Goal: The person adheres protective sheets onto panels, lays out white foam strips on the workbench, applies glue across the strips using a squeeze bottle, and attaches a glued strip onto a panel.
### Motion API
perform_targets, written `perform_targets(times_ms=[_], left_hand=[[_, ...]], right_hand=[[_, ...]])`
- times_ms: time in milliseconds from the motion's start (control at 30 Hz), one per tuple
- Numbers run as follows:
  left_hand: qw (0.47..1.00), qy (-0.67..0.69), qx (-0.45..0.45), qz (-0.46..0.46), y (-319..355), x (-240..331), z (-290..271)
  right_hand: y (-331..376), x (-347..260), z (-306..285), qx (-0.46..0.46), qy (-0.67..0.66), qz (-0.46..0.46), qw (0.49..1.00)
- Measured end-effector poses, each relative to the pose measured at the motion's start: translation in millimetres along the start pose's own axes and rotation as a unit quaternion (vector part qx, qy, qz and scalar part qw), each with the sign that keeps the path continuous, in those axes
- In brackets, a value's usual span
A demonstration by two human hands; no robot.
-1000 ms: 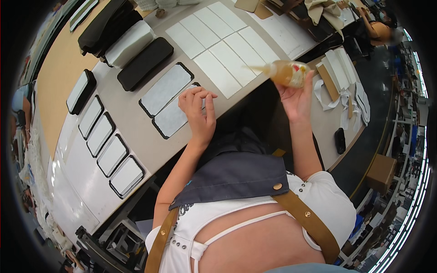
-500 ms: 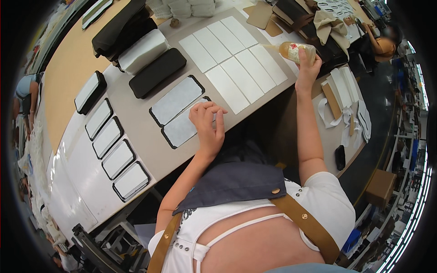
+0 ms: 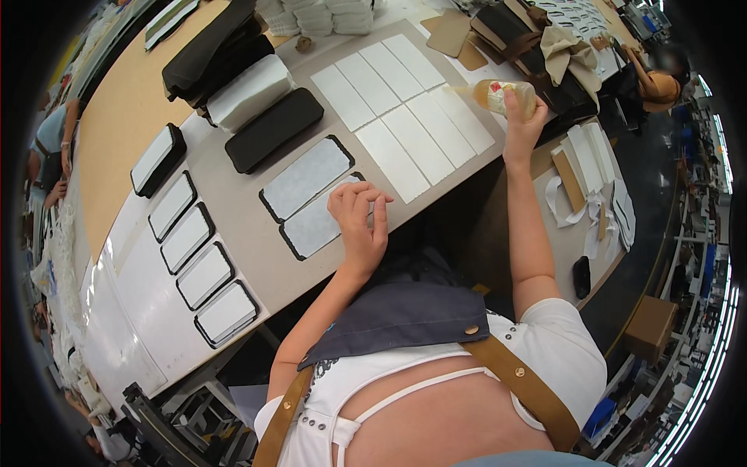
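Glue bottle (image 3: 502,96) now lifted farther out over white strips (image 3: 405,101) on desk (image 3: 257,233), right hand (image 3: 520,128) clamped round it. Left hand (image 3: 359,222), fingers loosely spread, has shifted onto black-edged white panel (image 3: 315,226).

Amber squeeze bottle (image 3: 504,96) tilted over 6 white panels (image 3: 405,101), seemingly glue.
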State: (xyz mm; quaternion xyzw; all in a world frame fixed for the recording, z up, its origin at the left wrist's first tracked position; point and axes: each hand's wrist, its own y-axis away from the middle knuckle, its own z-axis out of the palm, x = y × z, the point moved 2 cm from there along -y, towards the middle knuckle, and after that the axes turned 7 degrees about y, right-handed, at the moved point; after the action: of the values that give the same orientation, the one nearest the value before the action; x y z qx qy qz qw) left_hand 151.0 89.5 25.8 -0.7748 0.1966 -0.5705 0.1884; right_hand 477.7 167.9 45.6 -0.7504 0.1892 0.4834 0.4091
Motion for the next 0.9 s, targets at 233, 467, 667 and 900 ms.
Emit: perform_targets(times_ms=[233, 467, 667, 900], left_hand=[[1.000, -0.009, -0.007, 0.002, -1, 3, -1], [1.000, 0.009, 0.006, -0.002, 1, 0, -1], [1.000, 0.009, 0.011, -0.002, 1, 0, -1], [1.000, 0.006, 0.007, 0.000, 2, -1, -1]], right_hand=[[15, -12, 7, -0.042, -0.033, 0.018, 0.998], [21, -14, 11, -0.044, -0.065, 0.054, 0.995], [27, -23, 14, -0.045, -0.040, 0.018, 0.998], [44, -31, 23, -0.085, -0.056, 0.020, 0.995]])
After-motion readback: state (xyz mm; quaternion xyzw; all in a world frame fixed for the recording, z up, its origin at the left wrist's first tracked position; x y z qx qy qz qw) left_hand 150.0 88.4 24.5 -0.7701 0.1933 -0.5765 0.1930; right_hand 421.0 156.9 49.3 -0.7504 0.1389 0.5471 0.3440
